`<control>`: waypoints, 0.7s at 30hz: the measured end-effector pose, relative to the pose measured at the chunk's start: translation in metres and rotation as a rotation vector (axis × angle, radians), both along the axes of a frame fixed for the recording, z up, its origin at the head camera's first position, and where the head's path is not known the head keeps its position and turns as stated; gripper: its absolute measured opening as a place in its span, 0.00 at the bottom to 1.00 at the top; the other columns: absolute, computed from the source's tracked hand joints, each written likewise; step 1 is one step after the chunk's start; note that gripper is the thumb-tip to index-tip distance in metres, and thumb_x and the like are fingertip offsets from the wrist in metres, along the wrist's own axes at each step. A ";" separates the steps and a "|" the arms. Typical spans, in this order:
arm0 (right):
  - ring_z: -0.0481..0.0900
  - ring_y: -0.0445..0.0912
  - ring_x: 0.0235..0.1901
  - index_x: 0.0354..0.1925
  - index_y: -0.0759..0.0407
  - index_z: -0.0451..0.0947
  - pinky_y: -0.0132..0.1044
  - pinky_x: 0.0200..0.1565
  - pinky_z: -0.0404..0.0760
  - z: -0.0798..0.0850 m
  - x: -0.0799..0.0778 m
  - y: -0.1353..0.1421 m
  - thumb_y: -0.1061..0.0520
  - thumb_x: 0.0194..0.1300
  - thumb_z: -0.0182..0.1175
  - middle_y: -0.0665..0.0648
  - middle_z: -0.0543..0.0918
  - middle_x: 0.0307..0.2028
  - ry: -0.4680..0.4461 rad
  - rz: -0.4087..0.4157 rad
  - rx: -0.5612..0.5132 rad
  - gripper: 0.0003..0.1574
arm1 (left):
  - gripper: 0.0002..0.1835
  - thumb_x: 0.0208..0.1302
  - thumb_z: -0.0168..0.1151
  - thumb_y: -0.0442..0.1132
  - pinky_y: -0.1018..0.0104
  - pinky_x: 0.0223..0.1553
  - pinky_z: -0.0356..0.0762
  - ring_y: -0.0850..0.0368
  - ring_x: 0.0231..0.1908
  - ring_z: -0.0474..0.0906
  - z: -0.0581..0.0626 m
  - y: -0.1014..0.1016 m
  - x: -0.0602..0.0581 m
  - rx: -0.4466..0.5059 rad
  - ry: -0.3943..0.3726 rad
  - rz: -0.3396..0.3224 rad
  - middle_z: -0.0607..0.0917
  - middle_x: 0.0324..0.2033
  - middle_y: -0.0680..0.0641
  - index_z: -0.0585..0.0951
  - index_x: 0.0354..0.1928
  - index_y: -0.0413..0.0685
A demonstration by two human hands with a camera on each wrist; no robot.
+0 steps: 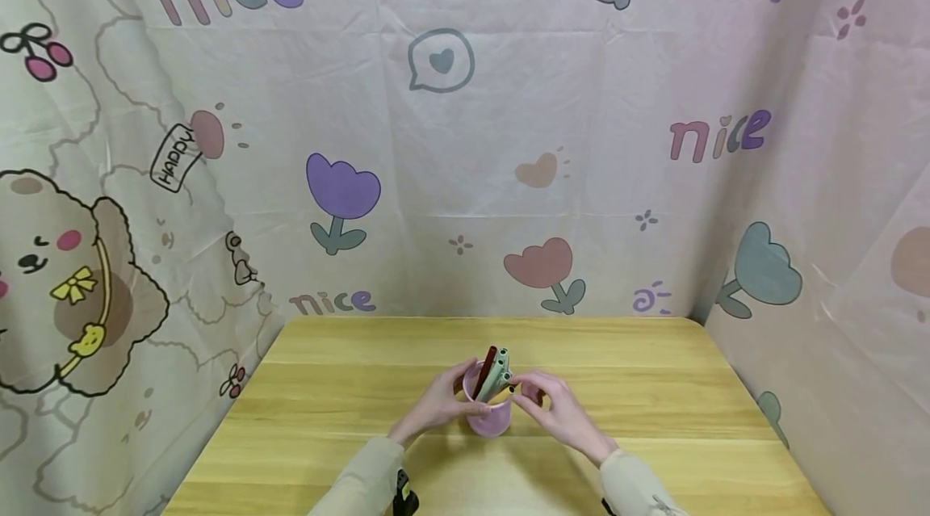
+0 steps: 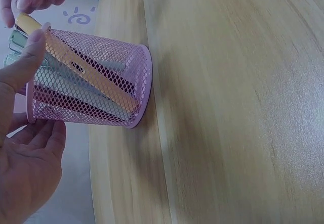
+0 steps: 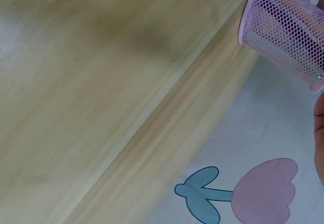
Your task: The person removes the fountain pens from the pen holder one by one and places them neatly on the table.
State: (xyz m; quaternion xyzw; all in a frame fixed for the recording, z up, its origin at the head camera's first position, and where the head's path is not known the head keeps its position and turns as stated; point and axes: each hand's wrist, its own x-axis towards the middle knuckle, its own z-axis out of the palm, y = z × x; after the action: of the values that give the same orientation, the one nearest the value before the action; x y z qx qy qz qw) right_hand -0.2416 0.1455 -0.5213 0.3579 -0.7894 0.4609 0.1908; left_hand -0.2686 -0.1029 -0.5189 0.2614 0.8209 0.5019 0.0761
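Note:
A pink mesh pen holder point(image 1: 489, 421) stands upright on the table, with several pens in it. My left hand point(image 1: 438, 400) grips it near the rim, thumb on the near side and fingers around the far side. Among the pens are a dark red pen point(image 1: 484, 373), pale green pens point(image 1: 494, 377) and a yellow-orange pen point(image 2: 93, 77), which leans to the right inside the mesh. Beside that pen's upper end is my right hand point(image 1: 555, 407), thumb and forefinger apart around the tip. Only a sliver of the right hand's fingers point(image 3: 319, 133) shows in the right wrist view.
The wooden table point(image 1: 327, 387) has light, striped grain. Behind it and at both sides hangs a printed curtain point(image 1: 450, 144) with tulips, hearts and lettering. A small black object point(image 1: 404, 493) sits at the left sleeve's cuff.

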 end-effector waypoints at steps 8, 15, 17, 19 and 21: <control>0.71 0.31 0.25 0.49 0.61 0.83 0.26 0.23 0.77 -0.002 -0.002 -0.002 0.66 0.62 0.67 0.49 0.79 0.26 -0.052 0.001 0.013 0.16 | 0.49 0.57 0.76 0.37 0.39 0.70 0.69 0.31 0.68 0.70 -0.001 0.001 0.001 -0.005 0.013 0.007 0.68 0.70 0.26 0.57 0.73 0.25; 0.69 0.27 0.25 0.49 0.64 0.83 0.26 0.22 0.77 -0.004 -0.004 -0.003 0.70 0.59 0.67 0.49 0.79 0.25 -0.068 0.011 0.020 0.17 | 0.50 0.57 0.75 0.38 0.39 0.71 0.69 0.30 0.68 0.70 -0.001 0.000 0.001 0.003 0.007 0.003 0.68 0.69 0.26 0.57 0.73 0.25; 0.68 0.27 0.24 0.48 0.64 0.83 0.25 0.22 0.76 -0.004 -0.005 -0.004 0.71 0.58 0.67 0.49 0.79 0.24 -0.064 0.013 0.027 0.18 | 0.50 0.57 0.75 0.38 0.39 0.71 0.69 0.30 0.68 0.70 -0.001 0.000 0.001 0.005 0.005 0.000 0.68 0.69 0.26 0.57 0.73 0.25; 0.67 0.26 0.24 0.47 0.63 0.83 0.24 0.21 0.75 -0.003 -0.006 -0.005 0.72 0.58 0.67 0.49 0.78 0.23 -0.058 0.011 0.040 0.17 | 0.50 0.57 0.75 0.38 0.38 0.71 0.69 0.30 0.68 0.69 -0.001 0.000 0.001 0.010 0.002 -0.004 0.68 0.69 0.26 0.57 0.73 0.24; 0.67 0.26 0.23 0.47 0.63 0.83 0.24 0.20 0.74 -0.003 -0.006 -0.005 0.71 0.58 0.67 0.48 0.78 0.22 -0.056 0.011 0.052 0.17 | 0.49 0.58 0.75 0.38 0.39 0.71 0.68 0.30 0.69 0.69 -0.001 0.000 0.001 0.015 -0.007 -0.005 0.68 0.70 0.26 0.57 0.73 0.25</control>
State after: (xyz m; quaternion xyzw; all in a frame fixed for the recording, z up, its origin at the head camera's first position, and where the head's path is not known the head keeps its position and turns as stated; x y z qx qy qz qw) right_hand -0.2477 0.1402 -0.5242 0.3541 -0.8040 0.4513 0.1565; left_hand -0.2681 -0.1027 -0.5202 0.2621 0.8163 0.5088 0.0781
